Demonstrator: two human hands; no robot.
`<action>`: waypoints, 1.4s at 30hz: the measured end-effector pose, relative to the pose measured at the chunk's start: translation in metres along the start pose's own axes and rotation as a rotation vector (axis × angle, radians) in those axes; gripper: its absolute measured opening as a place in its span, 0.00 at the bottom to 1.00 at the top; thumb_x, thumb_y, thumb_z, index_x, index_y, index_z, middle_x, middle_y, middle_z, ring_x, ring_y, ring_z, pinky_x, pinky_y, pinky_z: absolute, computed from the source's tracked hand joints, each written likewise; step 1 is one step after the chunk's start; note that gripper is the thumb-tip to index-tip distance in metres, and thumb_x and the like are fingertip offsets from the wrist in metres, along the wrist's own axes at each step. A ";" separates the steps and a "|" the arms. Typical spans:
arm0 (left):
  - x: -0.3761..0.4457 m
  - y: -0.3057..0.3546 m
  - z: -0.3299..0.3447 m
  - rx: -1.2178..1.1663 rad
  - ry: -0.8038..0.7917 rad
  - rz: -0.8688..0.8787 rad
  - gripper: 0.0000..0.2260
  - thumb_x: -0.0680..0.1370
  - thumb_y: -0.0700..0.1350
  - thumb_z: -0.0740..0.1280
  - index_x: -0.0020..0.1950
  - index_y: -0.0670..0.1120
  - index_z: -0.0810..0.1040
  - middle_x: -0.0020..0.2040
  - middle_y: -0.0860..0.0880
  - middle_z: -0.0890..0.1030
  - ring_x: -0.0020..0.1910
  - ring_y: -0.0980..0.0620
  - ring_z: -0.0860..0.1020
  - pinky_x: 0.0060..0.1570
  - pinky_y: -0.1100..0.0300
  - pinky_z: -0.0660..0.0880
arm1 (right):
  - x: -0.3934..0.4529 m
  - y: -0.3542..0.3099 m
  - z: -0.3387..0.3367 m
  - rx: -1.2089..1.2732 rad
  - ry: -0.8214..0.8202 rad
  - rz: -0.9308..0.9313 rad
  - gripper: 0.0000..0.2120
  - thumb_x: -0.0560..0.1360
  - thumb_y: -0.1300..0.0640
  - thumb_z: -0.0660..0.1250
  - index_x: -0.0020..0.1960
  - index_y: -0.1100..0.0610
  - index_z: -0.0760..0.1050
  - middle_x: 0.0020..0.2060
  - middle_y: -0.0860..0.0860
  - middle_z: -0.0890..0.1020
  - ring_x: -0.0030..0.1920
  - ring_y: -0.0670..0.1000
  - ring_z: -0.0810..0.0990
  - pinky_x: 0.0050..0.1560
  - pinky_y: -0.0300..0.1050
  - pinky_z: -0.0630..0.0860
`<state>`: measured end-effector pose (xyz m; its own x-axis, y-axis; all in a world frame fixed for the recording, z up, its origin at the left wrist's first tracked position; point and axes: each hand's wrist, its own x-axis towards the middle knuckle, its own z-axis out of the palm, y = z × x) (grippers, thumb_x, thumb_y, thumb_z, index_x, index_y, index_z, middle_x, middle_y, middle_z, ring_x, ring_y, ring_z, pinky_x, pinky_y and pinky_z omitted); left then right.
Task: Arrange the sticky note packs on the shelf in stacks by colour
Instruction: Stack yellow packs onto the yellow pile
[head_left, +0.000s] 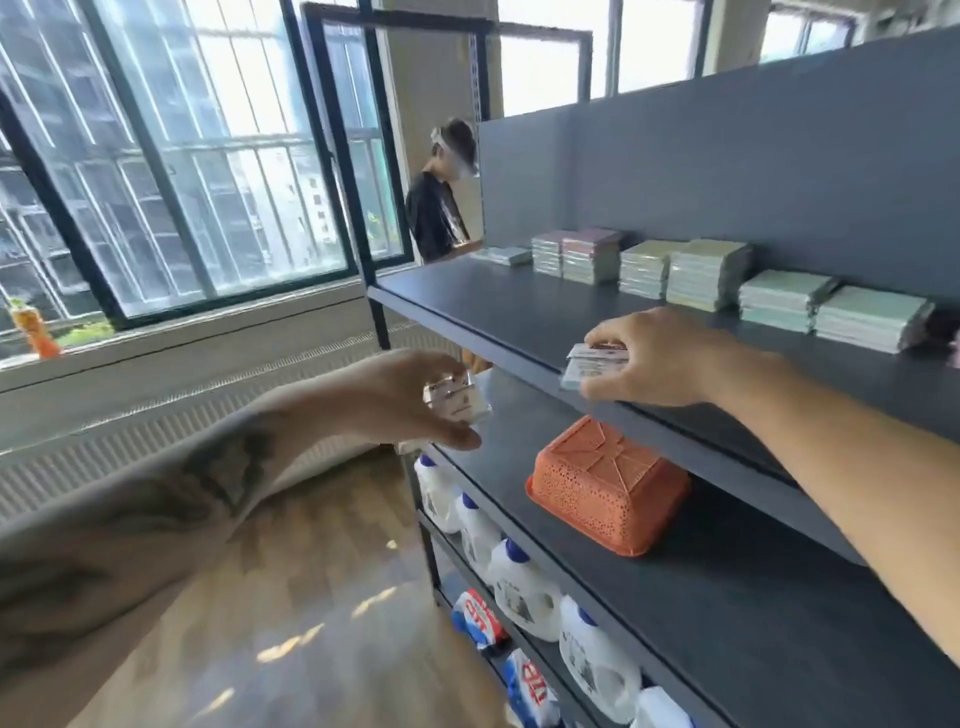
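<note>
— Can you read anything on the shelves?

— Hardly. The red-and-blue bags (480, 618) on the lowest shelf carry big white letters, but they are tilted and blurred; I cannot make out a word.

— The white jugs (519, 587)?

— Grey labels, print too small to read.

— And the packs in the hands?

— The pack (592, 366) under the right hand shows printed lines, all illegible.

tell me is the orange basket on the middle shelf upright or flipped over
Flipped over. The orange basket rests rim-down on the middle shelf, its ribbed base facing up.
</note>
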<state>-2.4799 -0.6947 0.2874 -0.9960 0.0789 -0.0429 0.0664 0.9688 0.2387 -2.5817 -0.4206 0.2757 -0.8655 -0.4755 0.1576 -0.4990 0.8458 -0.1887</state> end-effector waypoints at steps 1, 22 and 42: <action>0.021 0.007 -0.003 -0.002 0.013 0.036 0.41 0.70 0.64 0.77 0.79 0.57 0.67 0.74 0.55 0.73 0.67 0.52 0.73 0.62 0.60 0.66 | 0.007 0.012 -0.002 0.004 0.006 0.030 0.39 0.60 0.25 0.61 0.66 0.40 0.77 0.57 0.44 0.83 0.54 0.51 0.78 0.58 0.51 0.77; 0.360 0.146 0.049 -0.156 -0.313 0.975 0.28 0.73 0.62 0.74 0.72 0.58 0.76 0.64 0.59 0.79 0.63 0.58 0.77 0.57 0.66 0.70 | 0.003 0.135 -0.025 0.039 0.078 0.652 0.33 0.68 0.34 0.76 0.70 0.38 0.73 0.72 0.37 0.74 0.71 0.41 0.70 0.69 0.40 0.67; 0.383 0.118 0.060 -0.333 -0.368 1.183 0.24 0.72 0.49 0.81 0.66 0.58 0.79 0.60 0.63 0.80 0.63 0.61 0.77 0.64 0.63 0.71 | 0.041 0.137 0.001 0.260 0.168 0.562 0.14 0.78 0.38 0.65 0.45 0.46 0.82 0.35 0.37 0.80 0.38 0.40 0.76 0.41 0.41 0.69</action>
<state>-2.8494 -0.5364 0.2404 -0.2620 0.9589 0.1091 0.8237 0.1632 0.5430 -2.6851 -0.3246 0.2551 -0.9900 0.0856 0.1118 0.0164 0.8587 -0.5122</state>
